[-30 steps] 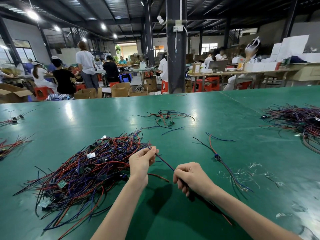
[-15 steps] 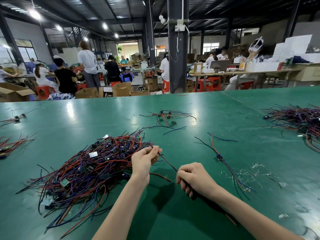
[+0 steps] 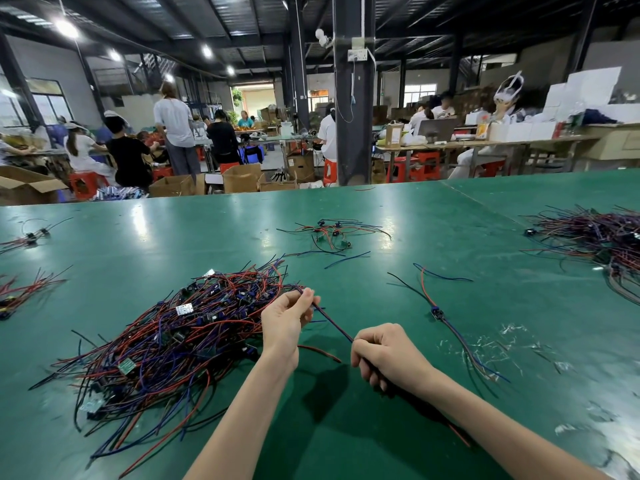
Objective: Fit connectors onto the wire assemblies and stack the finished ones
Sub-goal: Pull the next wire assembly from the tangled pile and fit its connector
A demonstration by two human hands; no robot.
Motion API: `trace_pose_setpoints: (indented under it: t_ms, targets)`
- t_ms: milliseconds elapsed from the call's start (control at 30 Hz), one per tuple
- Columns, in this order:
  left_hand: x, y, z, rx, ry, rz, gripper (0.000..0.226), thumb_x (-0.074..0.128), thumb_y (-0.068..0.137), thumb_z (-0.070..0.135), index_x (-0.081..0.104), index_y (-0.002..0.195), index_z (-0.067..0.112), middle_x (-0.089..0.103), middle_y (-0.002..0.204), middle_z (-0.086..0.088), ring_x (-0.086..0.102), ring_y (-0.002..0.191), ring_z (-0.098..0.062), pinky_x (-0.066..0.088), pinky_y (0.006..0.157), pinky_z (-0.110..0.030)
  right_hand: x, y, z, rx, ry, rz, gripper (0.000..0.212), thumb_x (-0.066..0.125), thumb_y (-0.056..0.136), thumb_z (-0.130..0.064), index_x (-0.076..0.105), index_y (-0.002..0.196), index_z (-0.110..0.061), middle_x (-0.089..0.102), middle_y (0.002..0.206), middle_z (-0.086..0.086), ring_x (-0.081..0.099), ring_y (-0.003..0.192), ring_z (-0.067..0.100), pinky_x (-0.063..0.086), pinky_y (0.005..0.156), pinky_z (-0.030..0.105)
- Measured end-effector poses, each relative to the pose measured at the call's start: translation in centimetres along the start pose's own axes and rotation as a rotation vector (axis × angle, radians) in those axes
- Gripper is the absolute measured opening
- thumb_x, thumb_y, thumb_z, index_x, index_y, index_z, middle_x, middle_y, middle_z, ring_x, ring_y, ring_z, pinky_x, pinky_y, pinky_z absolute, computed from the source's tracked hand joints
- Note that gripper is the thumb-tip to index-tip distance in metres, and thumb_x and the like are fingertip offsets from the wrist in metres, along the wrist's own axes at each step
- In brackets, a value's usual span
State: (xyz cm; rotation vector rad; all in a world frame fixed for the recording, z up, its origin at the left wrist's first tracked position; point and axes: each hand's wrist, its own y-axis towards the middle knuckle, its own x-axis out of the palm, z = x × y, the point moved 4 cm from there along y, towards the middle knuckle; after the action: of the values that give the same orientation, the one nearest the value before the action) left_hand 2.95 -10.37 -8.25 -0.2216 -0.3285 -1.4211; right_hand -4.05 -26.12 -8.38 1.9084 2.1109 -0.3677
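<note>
Spanning taut between left hand (image 3: 284, 323) fingers and right hand (image 3: 388, 355) fist: wire (image 3: 333, 323).

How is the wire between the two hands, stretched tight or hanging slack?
Stretched tight: the wire runs in a straight line from the left hand, which pinches it, to the right hand, which grips it.
</note>
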Motion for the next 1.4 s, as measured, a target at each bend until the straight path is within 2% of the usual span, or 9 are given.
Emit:
trace_pose_setpoints:
  t_ms: [167,333,567,767,1400]
  targets:
    - [-0.2,0.4,-0.2,0.000,-0.027,0.025,0.010,0.062,0.089,0.006,0.071,0.086,0.009,0.072,0.071,0.001,0.055,0.057,-0.003,0.048,0.059,-0.013,-0.2,0.2,0.1,-0.018,-0.033,0.005,0.027,0.049,0.080,-0.004,0.060,0.056,-0.011,0.055,0.046,0.005,0.047,0.036,0.016,0.032,0.034,0.018]
    - [-0.8,0.7,-0.2,0.077,0.118,0.112,0.016,0.069,0.086,0.013,0.069,0.070,0.010,0.059,0.061,0.000,0.040,0.052,-0.008,0.038,0.056,-0.020,-0.2,0.4,0.3,-0.023,-0.065,-0.010,0.025,0.049,0.080,-0.005,0.060,0.058,-0.010,0.056,0.047,0.005,0.048,0.038,0.017,0.031,0.034,0.018]
    - [-1.3,1.2,-0.4,0.138,0.186,0.157,0.019,0.071,0.084,0.014,0.060,0.068,0.013,0.054,0.048,0.016,0.043,0.045,0.001,0.038,0.054,-0.012,0.1,1.2,0.7,0.030,0.009,-0.027,0.026,0.047,0.081,-0.004,0.061,0.058,-0.007,0.054,0.046,0.008,0.044,0.035,0.016,0.027,0.031,0.016]
    - [-1.7,1.6,-0.7,0.146,0.205,0.157,0.022,0.073,0.082,0.018,0.058,0.066,0.015,0.049,0.057,0.009,0.039,0.055,-0.009,0.037,0.060,-0.023,0.2,1.5,0.7,0.053,0.035,-0.041,0.026,0.046,0.079,-0.004,0.060,0.057,-0.008,0.054,0.045,0.007,0.044,0.033,0.014,0.028,0.030,0.016]
    - [-1.5,1.5,-0.2,0.169,0.203,0.151,0.031,0.077,0.079,0.022,0.051,0.063,0.015,0.042,0.060,0.006,0.035,0.058,-0.011,0.036,0.062,-0.023,0.2,1.5,0.8,0.050,0.034,-0.057,0.026,0.046,0.079,-0.004,0.060,0.058,-0.007,0.054,0.046,0.007,0.044,0.034,0.015,0.033,0.031,0.017]
